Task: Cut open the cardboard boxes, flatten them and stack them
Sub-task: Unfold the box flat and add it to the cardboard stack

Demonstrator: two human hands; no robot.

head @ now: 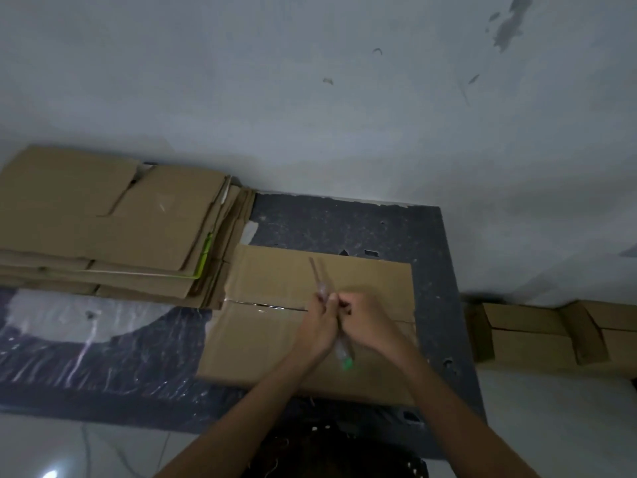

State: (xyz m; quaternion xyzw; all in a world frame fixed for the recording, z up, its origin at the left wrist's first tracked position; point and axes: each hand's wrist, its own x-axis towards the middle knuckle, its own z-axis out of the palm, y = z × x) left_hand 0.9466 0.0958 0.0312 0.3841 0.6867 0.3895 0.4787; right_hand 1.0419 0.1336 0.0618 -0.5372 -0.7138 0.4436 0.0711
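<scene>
A taped cardboard box [275, 343] lies on a dark mat [344, 222] in front of me. Clear tape runs along its middle seam [262, 306]. Both hands meet over that seam. My left hand [319, 327] and my right hand [362, 320] together grip a screwdriver [322, 288] with a clear handle and a green end [345, 364]. Its thin shaft points away from me, over the far half of the box. A pile of flattened boxes [110, 229] lies to the left against the wall.
More brown boxes [537, 334] stand on the floor at the right by the wall. A sheet of clear plastic [86, 339] covers the mat's left part. The grey wall [344, 98] rises right behind the mat.
</scene>
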